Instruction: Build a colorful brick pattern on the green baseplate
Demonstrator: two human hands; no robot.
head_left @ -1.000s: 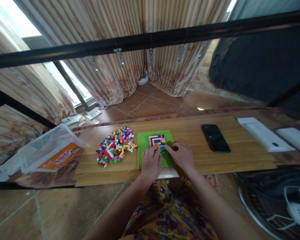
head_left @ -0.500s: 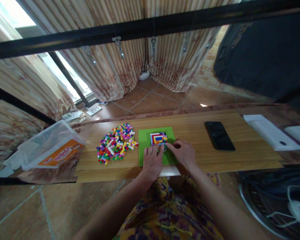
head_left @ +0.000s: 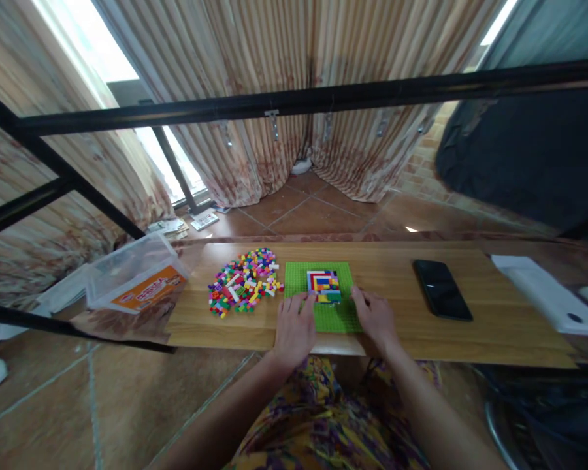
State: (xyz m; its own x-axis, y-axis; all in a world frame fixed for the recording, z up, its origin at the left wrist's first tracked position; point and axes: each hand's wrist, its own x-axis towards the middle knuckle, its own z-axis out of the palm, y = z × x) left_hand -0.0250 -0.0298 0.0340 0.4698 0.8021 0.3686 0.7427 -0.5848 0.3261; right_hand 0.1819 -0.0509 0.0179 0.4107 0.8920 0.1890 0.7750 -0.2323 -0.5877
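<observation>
A green studded baseplate (head_left: pixel 298 281) lies on the wooden board. Near its middle sits a flat build of toy bricks (head_left: pixel 324 286) in white, red, blue, yellow and orange rows. My left hand (head_left: pixel 295 329) rests over the plate's lower left part, fingers laid forward, the innermost fingertips by the build's lower left corner. At the plate's right edge is my right hand (head_left: pixel 375 318), apart from the build, with its fingers bent and drawn together. Whatever may be between those fingertips is too small to see.
A pile of loose, many-coloured toy bricks (head_left: pixel 245 284) lies left of the plate. Further left stands a clear plastic box (head_left: pixel 137 274) with an orange label. A black phone (head_left: pixel 441 289) lies on the right of the board (head_left: pixel 504 313). A black metal bar (head_left: pixel 294 102) crosses beyond.
My right hand has drawn off the build to the plate's right edge. My left hand has shifted left, uncovering more of the build's lower side. The camera view has tilted up.
</observation>
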